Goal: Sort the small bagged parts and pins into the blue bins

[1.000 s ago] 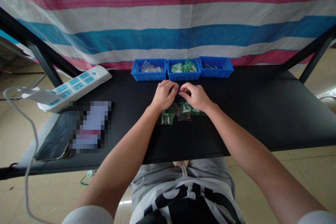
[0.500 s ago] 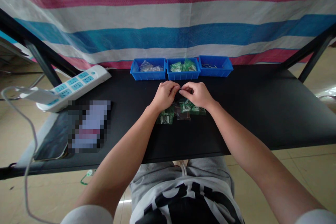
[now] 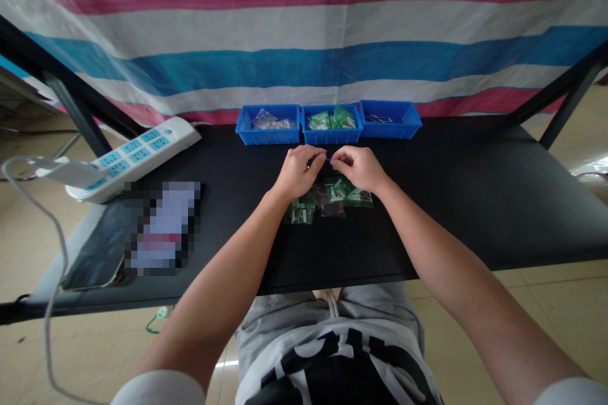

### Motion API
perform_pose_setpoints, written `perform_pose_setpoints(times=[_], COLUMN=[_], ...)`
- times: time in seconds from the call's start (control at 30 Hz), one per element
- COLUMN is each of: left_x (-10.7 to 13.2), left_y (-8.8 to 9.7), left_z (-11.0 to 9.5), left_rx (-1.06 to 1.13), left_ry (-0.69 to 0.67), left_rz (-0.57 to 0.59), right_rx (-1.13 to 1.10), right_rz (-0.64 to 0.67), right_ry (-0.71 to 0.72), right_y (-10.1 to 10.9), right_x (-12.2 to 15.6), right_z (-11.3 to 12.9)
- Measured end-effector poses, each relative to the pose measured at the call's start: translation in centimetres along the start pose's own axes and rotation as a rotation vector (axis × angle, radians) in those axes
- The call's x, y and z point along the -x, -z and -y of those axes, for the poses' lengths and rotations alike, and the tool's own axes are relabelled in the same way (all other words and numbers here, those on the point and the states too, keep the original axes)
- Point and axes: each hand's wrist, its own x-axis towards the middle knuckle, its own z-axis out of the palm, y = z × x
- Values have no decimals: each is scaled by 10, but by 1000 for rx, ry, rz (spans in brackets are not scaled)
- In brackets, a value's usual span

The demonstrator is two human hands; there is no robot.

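My left hand (image 3: 298,171) and my right hand (image 3: 360,168) meet above the black table (image 3: 456,202), both with fingers pinched. Between the fingertips they hold a small, thin object that I cannot make out. Just below the hands lie several small clear bags with green parts (image 3: 332,196) in a loose pile. Behind the hands stand three blue bins in a row: the left bin (image 3: 270,124) holds clear bags, the middle bin (image 3: 331,124) holds green-filled bags, the right bin (image 3: 390,120) holds a few small dark parts.
A white power strip (image 3: 135,157) with blue sockets lies at the back left, its grey cable looping off the table. A blurred-out flat item (image 3: 161,224) lies on a dark pad at the left. A striped tarp (image 3: 304,31) hangs behind the bins.
Both hands have shifted slightly away from me toward the bins, and the fingertips have drawn a little apart. The green bags show more under the right hand.
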Motion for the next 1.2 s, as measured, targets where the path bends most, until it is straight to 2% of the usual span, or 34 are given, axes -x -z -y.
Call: perform_pose_setpoints(times=[0.27,0.4,0.57,0.93,1.1,1.2], left_x=[-2,-1,-1,1,1,2], left_y=[-2,-2,-1,0,-2,-2], left_z=[4,5,5,0,3,4], left_rx=[-88,-50,-30,-30,15,18], left_ry=[26,3,-17,30,71,88], left_rz=[52,15,-20,-47,-107,-113], right_rx=[-5,-13,18,-70,-267,-381], right_rz=[-35,-35,30,58,-3,-121], right_ry=[16,-20,-41,-85,-161,-255], right_y=[-3,-2,2,4,6,10], right_x=[0,0,0,-2,-5,-8], right_z=[-1,-1,0,-2,-2,-8])
